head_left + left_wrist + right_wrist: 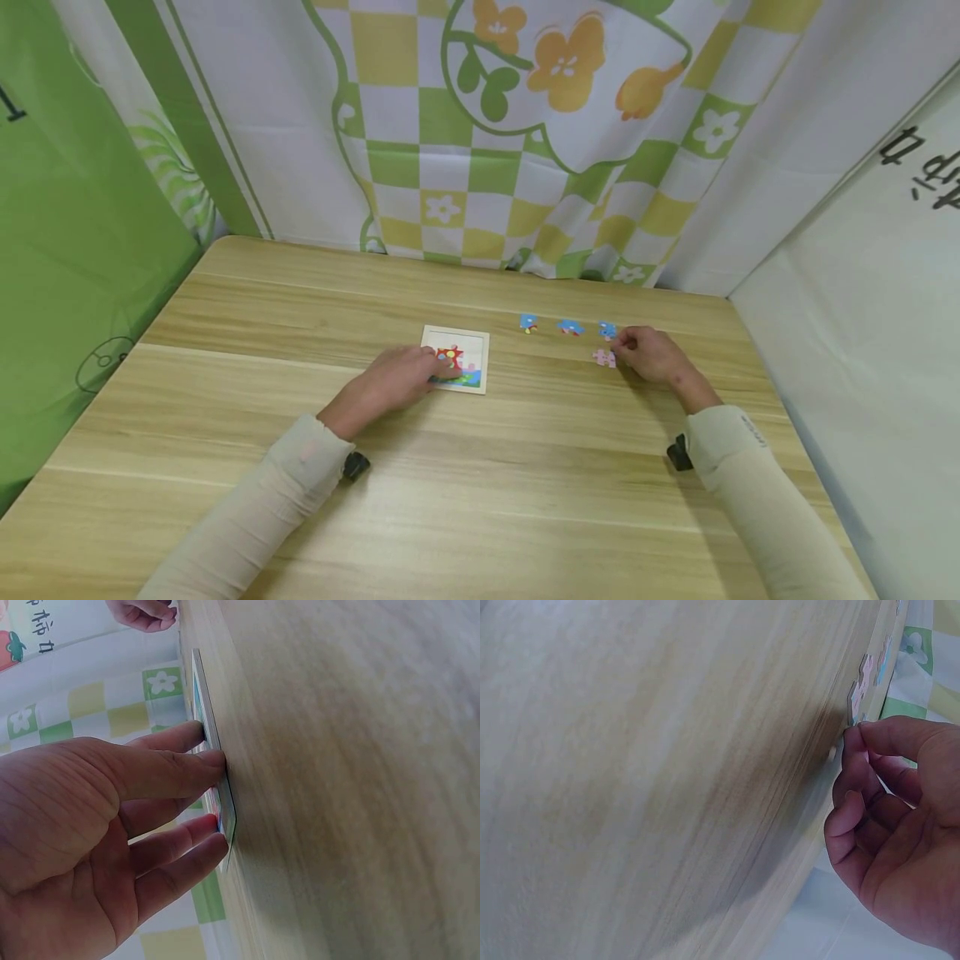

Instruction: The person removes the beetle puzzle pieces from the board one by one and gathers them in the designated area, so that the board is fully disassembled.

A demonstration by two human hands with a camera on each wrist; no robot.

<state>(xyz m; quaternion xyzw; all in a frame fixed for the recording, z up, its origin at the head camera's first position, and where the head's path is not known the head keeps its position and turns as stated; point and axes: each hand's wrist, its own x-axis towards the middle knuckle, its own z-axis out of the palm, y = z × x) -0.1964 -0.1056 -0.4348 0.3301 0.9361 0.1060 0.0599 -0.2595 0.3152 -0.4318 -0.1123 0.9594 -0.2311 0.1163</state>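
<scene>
tray point(485, 363) at left, pieces point(471, 379) along near side; left hand point(401, 375) spread across it; right hand point(652, 354) narrow beside pink piece point(602, 358), grip unclear

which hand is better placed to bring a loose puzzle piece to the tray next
Probably the right hand: its fingers are beside loose pink and blue pieces, though whether they grip one is unclear. The left hand touches the tray, away from those pieces.

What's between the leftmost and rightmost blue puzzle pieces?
One more blue piece, with bare table on either side of it, as the head view shows.
</scene>
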